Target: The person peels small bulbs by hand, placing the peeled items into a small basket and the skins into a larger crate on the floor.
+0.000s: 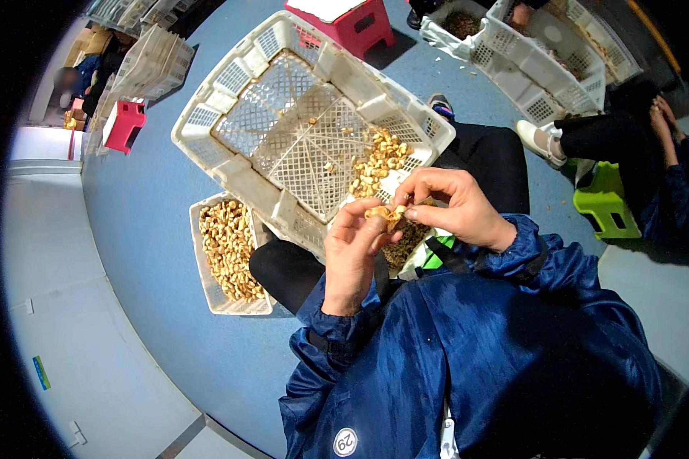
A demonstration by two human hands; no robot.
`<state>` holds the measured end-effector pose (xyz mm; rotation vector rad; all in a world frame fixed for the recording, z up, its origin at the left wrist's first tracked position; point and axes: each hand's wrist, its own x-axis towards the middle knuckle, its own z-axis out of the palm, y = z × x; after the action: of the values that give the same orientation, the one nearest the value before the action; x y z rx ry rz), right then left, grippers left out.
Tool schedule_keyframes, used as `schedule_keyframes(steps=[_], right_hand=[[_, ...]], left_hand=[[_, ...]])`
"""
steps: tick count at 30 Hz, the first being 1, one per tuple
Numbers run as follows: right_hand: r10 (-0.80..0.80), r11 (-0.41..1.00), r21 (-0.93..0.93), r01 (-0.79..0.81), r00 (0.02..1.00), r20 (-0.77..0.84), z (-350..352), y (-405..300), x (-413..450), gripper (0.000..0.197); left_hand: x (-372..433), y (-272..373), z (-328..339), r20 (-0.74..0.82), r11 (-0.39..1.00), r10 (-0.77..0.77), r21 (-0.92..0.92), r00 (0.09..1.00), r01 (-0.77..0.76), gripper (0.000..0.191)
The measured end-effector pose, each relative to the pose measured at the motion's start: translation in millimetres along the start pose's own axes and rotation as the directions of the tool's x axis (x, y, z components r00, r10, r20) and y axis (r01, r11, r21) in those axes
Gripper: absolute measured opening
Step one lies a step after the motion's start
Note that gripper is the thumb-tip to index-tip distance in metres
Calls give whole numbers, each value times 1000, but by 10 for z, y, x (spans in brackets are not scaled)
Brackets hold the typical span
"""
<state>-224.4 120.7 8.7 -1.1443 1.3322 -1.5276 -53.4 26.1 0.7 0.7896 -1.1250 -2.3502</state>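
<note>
My left hand (353, 246) holds a yellowish-brown piece, which looks like a mushroom (386, 216), between thumb and fingers. My right hand (456, 206) pinches the right end of that same piece. Beyond both hands, a large white plastic crate (298, 215) is tilted across my legs, with a heap of small pale-yellow pieces (376, 163) in its near right corner. Dark crumbly scraps (405, 246) lie below my hands, partly hidden by them. On the floor at the left, a smaller white crate (200, 258) is filled with similar yellow-brown pieces (229, 246).
A red plastic stool (359, 28) stands behind the large crate; another red stool (125, 126) is at the left. White crates (522, 72) stand at the upper right. A seated co-worker's legs (600, 137) and a green stool (608, 203) are at the right. Stacked crates (155, 63) stand upper left.
</note>
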Motion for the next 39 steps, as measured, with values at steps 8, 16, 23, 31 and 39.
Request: schedule_keyframes(steps=[8, 16, 23, 31, 39], right_hand=[[-83, 996, 26, 84, 996, -23, -2, -112, 0, 20], [-549, 645, -573, 506, 828, 113, 149, -121, -2, 12], [-386, 816, -423, 393, 916, 107, 138, -199, -33, 12], [-261, 893, -380, 240, 965, -2, 40, -223, -15, 13], [11, 941, -339, -25, 999, -45, 38, -234, -40, 9]], left_hand=[[-21, -15, -99, 62, 968, -123, -211, 990, 134, 25], [-7, -28, 86, 108, 973, -63, -214, 992, 85, 17], [-5, -16, 91, -23, 991, -15, -132, 1000, 12, 17], [22, -47, 77, -64, 995, 75, 69, 995, -71, 17], [-25, -73, 174, -91, 922, 244, 330, 966, -202, 17]])
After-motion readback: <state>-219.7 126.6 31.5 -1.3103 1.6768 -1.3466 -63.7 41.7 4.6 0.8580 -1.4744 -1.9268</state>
